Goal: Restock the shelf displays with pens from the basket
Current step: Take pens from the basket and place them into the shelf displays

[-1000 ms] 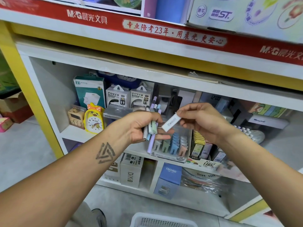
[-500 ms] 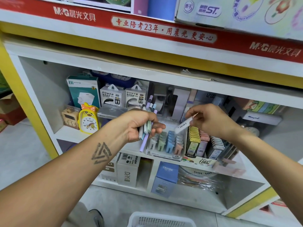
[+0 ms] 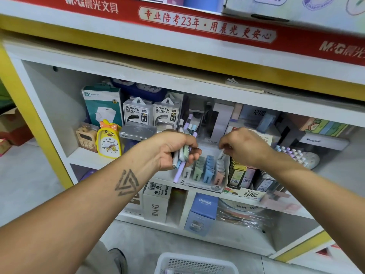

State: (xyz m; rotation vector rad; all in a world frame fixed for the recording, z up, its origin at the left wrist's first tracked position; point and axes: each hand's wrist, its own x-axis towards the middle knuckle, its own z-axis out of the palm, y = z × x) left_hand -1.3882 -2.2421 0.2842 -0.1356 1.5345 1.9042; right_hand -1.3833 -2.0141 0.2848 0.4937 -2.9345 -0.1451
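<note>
Left hand (image 3: 175,151) mid-frame gripping a bunch of pastel pens (image 3: 182,153); right hand (image 3: 245,145) beside it, fingers curled, pinching a white pen (image 3: 221,155) over the display tray (image 3: 203,183), white basket (image 3: 195,264) at bottom edge

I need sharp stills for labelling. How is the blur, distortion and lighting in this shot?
Head view: right hand slightly motion-blurred, left hand and pens sharper; wide-angle bowing of the shelf edge; even lighting with no harsh glare; frame corners soft.

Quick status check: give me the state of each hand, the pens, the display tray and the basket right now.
left hand: grips a bunch of pens
pens: bundled upright in the fist, pastel
right hand: fingers curled at the tray's right column; item held unclear
display tray: partly filled, on the shelf
basket: on the floor, contents mostly out of view
</note>
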